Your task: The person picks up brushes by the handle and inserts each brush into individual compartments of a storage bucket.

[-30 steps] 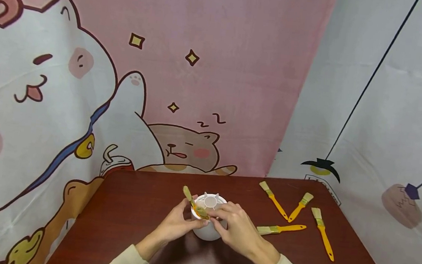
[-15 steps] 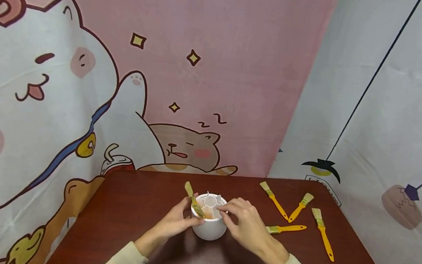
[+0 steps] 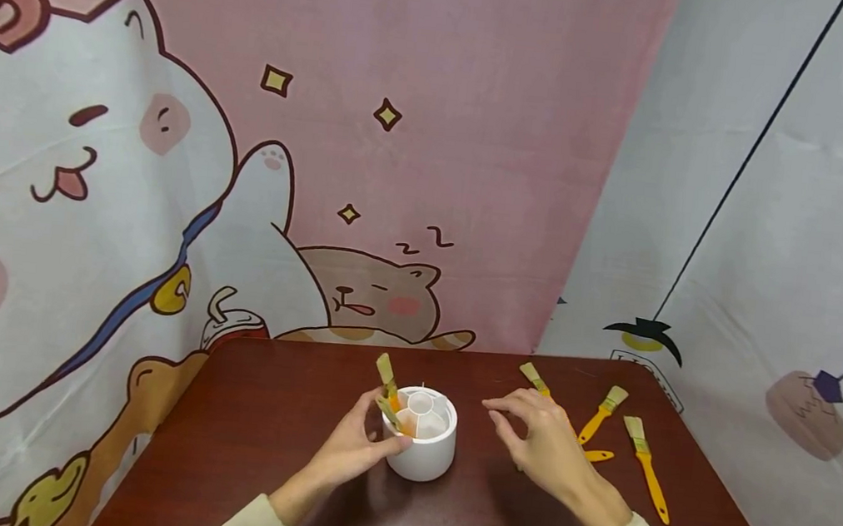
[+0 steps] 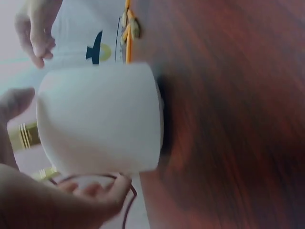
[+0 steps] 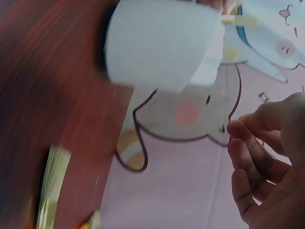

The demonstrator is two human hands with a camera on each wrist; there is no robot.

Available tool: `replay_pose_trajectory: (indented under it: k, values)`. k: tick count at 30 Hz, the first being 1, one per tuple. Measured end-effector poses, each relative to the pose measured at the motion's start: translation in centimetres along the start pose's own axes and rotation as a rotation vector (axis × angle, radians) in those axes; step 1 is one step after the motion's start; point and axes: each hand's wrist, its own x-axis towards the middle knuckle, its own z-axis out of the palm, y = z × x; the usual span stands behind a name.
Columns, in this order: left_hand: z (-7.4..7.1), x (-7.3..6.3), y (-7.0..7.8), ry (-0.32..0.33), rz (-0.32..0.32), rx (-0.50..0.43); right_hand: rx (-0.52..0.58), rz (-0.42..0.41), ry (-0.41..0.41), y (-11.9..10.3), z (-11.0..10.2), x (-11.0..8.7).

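Clearly, the white holder (image 3: 423,460) stands against the left fingers (image 3: 363,409).

Soft light, shadows and pale sheen on the table (image 3: 281,401); white pot (image 4: 100,119) blurry in 2 hazy wrist views

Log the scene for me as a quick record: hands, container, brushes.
Left hand: holds the side of the white container
Right hand: raised, holding nothing, apart from the container
Container: upright on the table, divided into compartments
Standing brushes: two, in the container, bristles up, leaning toward the left hand
Loose brushes: four on the table, two partly hidden by the right hand
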Motion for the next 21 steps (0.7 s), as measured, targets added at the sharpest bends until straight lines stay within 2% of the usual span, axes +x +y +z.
replay_pose_trajectory:
  k: [5, 7, 10, 15, 21]
  values:
    - [1.5, -0.6, 0.3, 0.163, 0.003, 0.191, -0.052, 0.027, -0.02, 2.0, -1.4, -0.8]
    - [2.0, -0.6, 0.4, 0.203, -0.006, 0.254, -0.054, 0.041, -0.041, 2.9, -2.1, -1.2]
    - [2.6, -0.5, 0.7, 0.235, -0.008, 0.289, -0.046, 0.083, -0.097, 4.2, -3.0, -1.9]
    - [2.9, -0.4, 0.9, 0.241, -0.001, 0.295, -0.032, 0.175, -0.224, 6.1, -4.0, -3.2]
    - [2.3, -0.3, 0.8, 0.187, 0.006, 0.265, -0.051, 0.222, -0.367, 8.6, -4.6, -5.0]
